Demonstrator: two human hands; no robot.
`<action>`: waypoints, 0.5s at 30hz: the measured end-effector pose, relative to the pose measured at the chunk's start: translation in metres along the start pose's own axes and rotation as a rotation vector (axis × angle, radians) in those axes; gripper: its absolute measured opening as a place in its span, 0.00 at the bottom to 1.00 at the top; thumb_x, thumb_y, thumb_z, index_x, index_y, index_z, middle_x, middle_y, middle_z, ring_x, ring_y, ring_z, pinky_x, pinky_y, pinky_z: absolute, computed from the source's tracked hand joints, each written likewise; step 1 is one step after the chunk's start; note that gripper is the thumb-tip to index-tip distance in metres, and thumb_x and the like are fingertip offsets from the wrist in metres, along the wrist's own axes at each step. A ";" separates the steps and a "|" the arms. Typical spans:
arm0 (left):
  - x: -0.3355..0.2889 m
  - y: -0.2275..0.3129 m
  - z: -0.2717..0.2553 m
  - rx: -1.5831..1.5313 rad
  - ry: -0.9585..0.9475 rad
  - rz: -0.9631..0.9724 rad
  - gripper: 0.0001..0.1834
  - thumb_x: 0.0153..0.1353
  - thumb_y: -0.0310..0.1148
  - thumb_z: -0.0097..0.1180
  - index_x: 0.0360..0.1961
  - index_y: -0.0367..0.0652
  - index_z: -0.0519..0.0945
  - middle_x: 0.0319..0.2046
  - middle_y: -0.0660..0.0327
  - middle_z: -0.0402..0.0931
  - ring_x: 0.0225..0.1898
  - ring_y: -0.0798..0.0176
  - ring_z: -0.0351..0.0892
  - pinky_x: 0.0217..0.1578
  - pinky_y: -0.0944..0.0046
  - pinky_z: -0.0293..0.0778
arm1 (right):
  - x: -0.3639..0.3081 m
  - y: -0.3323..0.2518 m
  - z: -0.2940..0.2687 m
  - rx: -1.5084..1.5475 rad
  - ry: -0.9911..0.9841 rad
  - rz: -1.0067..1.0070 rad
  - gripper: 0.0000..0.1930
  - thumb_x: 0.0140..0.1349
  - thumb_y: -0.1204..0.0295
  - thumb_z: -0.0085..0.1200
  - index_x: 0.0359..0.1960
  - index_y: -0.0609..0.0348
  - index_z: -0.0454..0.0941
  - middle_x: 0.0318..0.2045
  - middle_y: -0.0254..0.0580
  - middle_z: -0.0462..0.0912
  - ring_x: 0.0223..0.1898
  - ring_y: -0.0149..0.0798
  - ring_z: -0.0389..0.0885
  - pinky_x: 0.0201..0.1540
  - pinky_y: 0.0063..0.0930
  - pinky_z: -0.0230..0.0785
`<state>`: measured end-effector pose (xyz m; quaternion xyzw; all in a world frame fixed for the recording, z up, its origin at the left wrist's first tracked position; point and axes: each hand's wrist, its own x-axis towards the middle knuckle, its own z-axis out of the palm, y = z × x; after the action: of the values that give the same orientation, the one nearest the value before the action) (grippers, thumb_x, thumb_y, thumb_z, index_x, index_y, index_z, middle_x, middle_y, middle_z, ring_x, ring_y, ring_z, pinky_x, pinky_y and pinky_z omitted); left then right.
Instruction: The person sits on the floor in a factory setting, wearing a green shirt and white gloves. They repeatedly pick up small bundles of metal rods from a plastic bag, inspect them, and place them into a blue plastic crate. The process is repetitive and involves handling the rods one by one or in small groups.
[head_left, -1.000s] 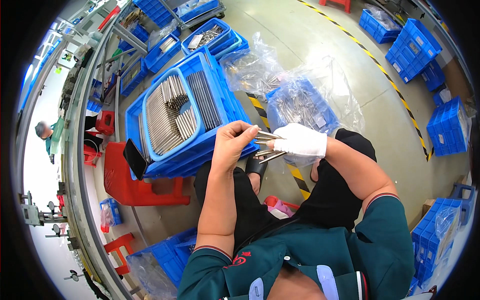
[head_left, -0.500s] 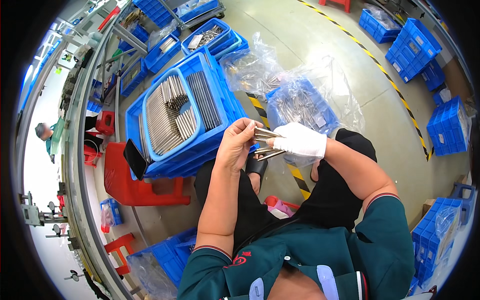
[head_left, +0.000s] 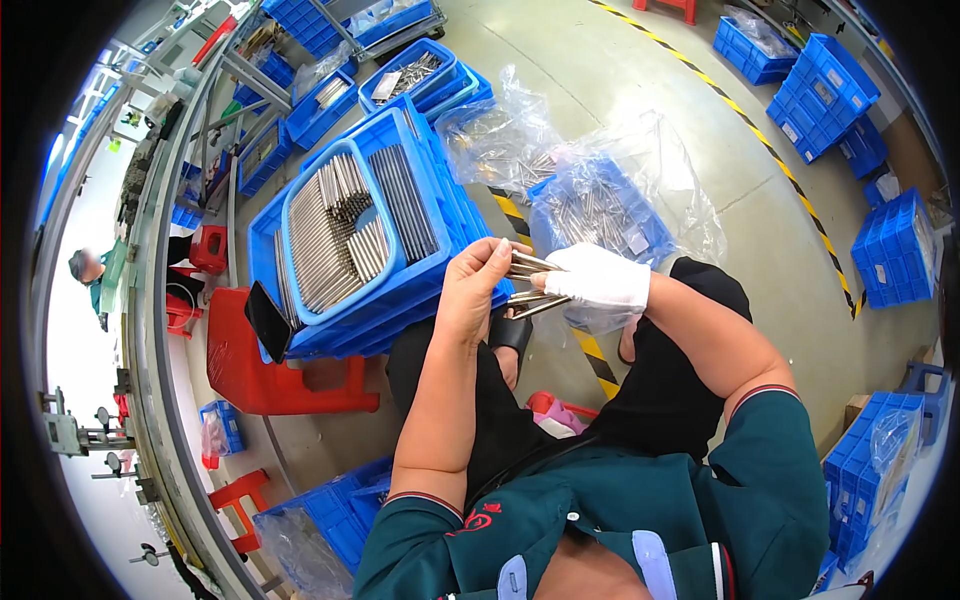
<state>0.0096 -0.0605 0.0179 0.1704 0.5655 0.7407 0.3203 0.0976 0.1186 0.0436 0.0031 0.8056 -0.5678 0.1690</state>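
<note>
Several thin metal rods (head_left: 540,301) are held between my two hands, above my lap. My left hand (head_left: 478,283), bare, is closed on their left ends with the thumb on top. My right hand (head_left: 602,278) wears a white glove, its fingertips uncovered, and grips the same rods from the right. The rods fan out slightly; how far they reach into the palms is hidden. Left of my hands, a light-blue tray (head_left: 398,254) full of neatly stacked metal rods (head_left: 322,245) rests in a blue crate (head_left: 412,118). Darker rods (head_left: 402,202) lie in a row beside the tray.
A plastic-lined blue crate (head_left: 655,228) of loose rods sits on the floor ahead. A red stool (head_left: 235,365) supports the left stack, with a black flat device (head_left: 268,322) leaning at its corner. Blue crates (head_left: 893,255) line the right side. Another person (head_left: 88,268) is far left.
The whole view shifts very slightly left. Both hands keep hold of the rods, with the rods' spread changing a little between the fingers.
</note>
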 end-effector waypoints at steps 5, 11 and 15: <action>-0.003 0.003 0.002 0.441 0.068 0.245 0.10 0.64 0.32 0.53 0.35 0.34 0.78 0.28 0.64 0.76 0.30 0.74 0.71 0.35 0.73 0.68 | 0.001 0.003 0.000 0.016 -0.018 0.008 0.23 0.61 0.51 0.50 0.28 0.63 0.77 0.21 0.38 0.74 0.26 0.31 0.68 0.29 0.29 0.61; -0.011 0.031 -0.006 0.330 0.355 0.453 0.11 0.67 0.33 0.49 0.33 0.35 0.76 0.25 0.67 0.70 0.25 0.76 0.64 0.28 0.76 0.62 | -0.004 0.009 -0.011 0.089 -0.004 -0.034 0.22 0.62 0.52 0.50 0.28 0.62 0.75 0.19 0.34 0.70 0.24 0.29 0.65 0.27 0.27 0.59; -0.001 0.006 0.002 -0.053 0.249 0.286 0.12 0.69 0.38 0.44 0.34 0.40 0.73 0.28 0.62 0.71 0.30 0.70 0.70 0.32 0.70 0.68 | -0.002 0.018 -0.007 0.733 -0.016 0.122 0.20 0.62 0.53 0.51 0.30 0.59 0.75 0.18 0.30 0.67 0.24 0.25 0.62 0.26 0.22 0.56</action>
<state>0.0099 -0.0604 0.0248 0.1477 0.5509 0.8087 0.1437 0.1014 0.1313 0.0300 0.1071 0.5456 -0.8076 0.1967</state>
